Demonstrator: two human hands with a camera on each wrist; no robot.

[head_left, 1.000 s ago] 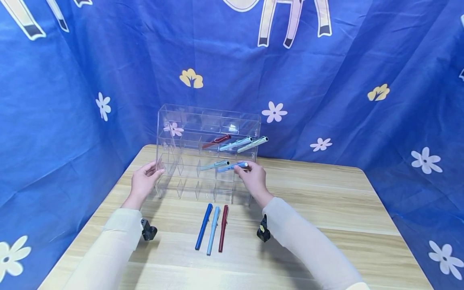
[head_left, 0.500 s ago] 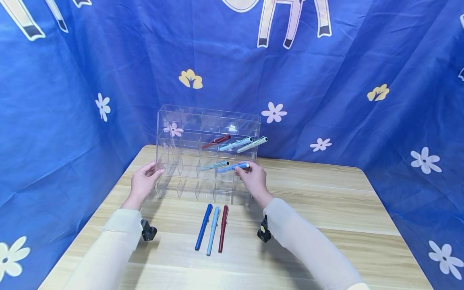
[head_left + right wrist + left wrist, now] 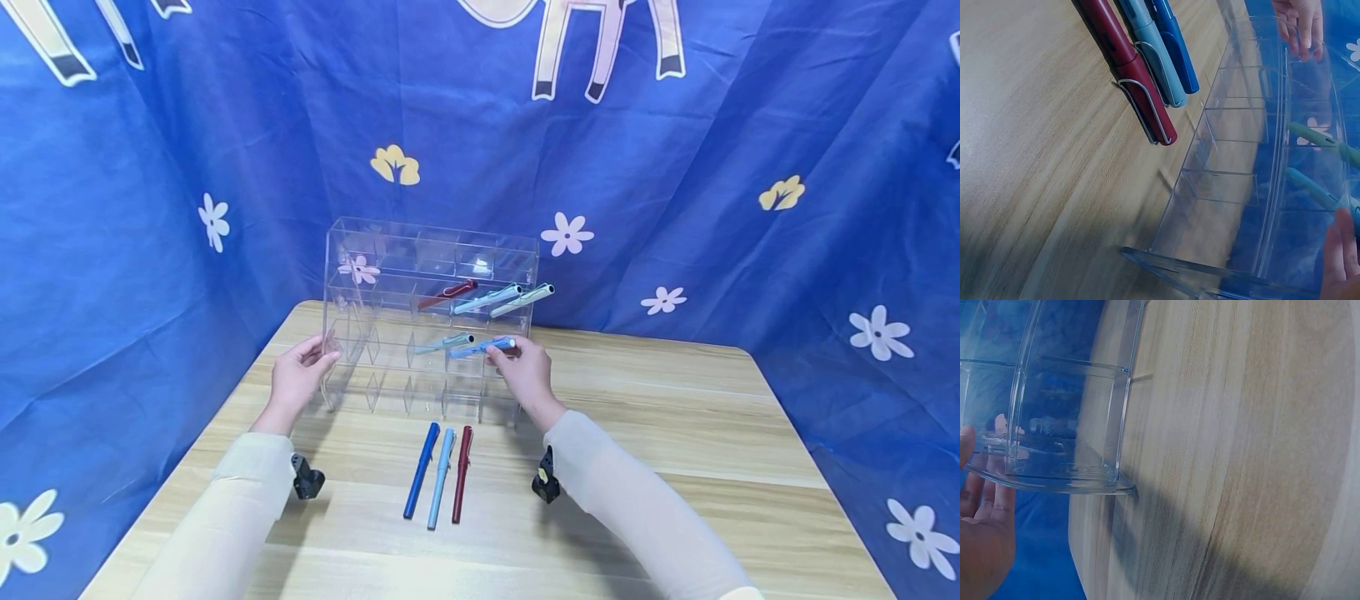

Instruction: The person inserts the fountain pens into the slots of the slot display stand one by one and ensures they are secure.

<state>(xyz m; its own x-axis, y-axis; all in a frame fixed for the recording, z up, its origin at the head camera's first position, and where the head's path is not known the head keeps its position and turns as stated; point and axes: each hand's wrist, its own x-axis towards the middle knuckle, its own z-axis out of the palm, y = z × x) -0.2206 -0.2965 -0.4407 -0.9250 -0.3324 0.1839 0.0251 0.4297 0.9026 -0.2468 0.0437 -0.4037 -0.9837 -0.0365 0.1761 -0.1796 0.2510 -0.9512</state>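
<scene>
Two hands at a clear rack point(image 3: 431, 250) on the desk point(image 3: 660, 467).
From my end, I see the left hand point(image 3: 298, 377) with its thumb and fingers closed on the rack's left edge, and the left wrist view shows me much the same. The right hand point(image 3: 527, 377) has its fingers drawn in tight, pinching the blue pen point(image 3: 471, 350), which slants into the lower of the two rows that hold pens. Just left of it, in that row, I make out a teal pen point(image 3: 446, 342). In the row above, a red pen point(image 3: 450, 293), a pale blue pen point(image 3: 487, 298) and a mint pen point(image 3: 522, 301) tilt up to the right. In front of the rack, a dark blue pen point(image 3: 422, 471), a sky-blue pen point(image 3: 440, 481) and a maroon pen point(image 3: 462, 475) lie side by side on the desk.
</scene>
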